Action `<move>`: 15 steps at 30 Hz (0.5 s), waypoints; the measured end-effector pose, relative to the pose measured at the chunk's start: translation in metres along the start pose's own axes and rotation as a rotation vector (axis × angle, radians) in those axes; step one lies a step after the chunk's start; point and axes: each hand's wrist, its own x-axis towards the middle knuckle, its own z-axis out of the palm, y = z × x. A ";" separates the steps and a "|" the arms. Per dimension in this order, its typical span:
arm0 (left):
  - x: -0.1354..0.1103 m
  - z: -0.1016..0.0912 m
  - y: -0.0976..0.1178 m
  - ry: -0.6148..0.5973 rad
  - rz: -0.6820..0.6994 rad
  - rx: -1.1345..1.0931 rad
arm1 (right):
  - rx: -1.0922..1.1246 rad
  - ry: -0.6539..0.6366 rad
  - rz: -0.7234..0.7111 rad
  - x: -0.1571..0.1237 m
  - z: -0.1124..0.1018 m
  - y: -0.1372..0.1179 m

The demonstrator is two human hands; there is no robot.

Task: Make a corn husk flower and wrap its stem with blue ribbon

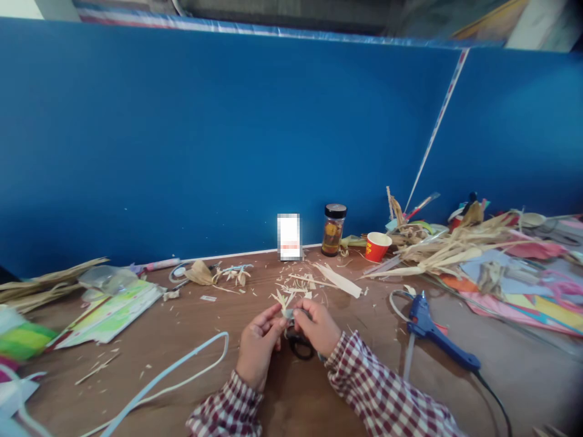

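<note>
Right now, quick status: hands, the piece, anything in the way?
Left hand, right hand: both pinching the pale frayed piece. Black loop, probably a scissors handle, close by the right hand. Blue glue gun farther right, not touching.

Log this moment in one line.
left hand: pinching pale splayed fibrous piece | right hand: at its base | lying right: blue plastic glue gun
</note>
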 end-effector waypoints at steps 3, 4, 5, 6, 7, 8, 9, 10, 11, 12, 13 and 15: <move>0.000 0.000 0.000 0.027 -0.012 -0.026 | -0.382 0.149 -0.065 0.001 -0.016 -0.004; 0.000 -0.001 0.000 0.033 -0.021 -0.035 | -0.505 0.195 -0.070 0.002 -0.021 -0.004; 0.001 -0.001 -0.001 0.036 -0.032 -0.040 | -0.604 0.224 -0.061 0.003 -0.027 -0.004; 0.001 -0.001 -0.001 0.038 -0.042 -0.045 | -0.676 0.233 -0.042 0.004 -0.032 -0.002; 0.001 0.000 -0.002 0.039 -0.047 -0.049 | -0.723 0.230 -0.025 0.005 -0.035 0.000; 0.000 0.000 -0.002 0.039 -0.047 -0.052 | -0.754 0.221 -0.018 0.006 -0.038 0.002; 0.000 0.000 -0.002 0.039 -0.045 -0.054 | -0.778 0.213 -0.022 0.007 -0.039 0.004; 0.000 0.000 -0.001 0.040 -0.040 -0.055 | -0.799 0.214 -0.033 0.007 -0.040 0.006; -0.001 0.001 -0.001 0.042 -0.038 -0.053 | -0.818 0.226 -0.043 0.007 -0.040 0.007; -0.001 0.001 0.000 0.045 -0.039 -0.049 | -0.834 0.245 -0.048 0.006 -0.040 0.007; -0.001 0.001 0.000 0.047 -0.042 -0.045 | -0.843 0.258 -0.055 0.006 -0.040 0.007; -0.002 0.001 0.001 0.054 -0.041 -0.044 | -0.826 0.278 -0.072 0.004 -0.039 0.004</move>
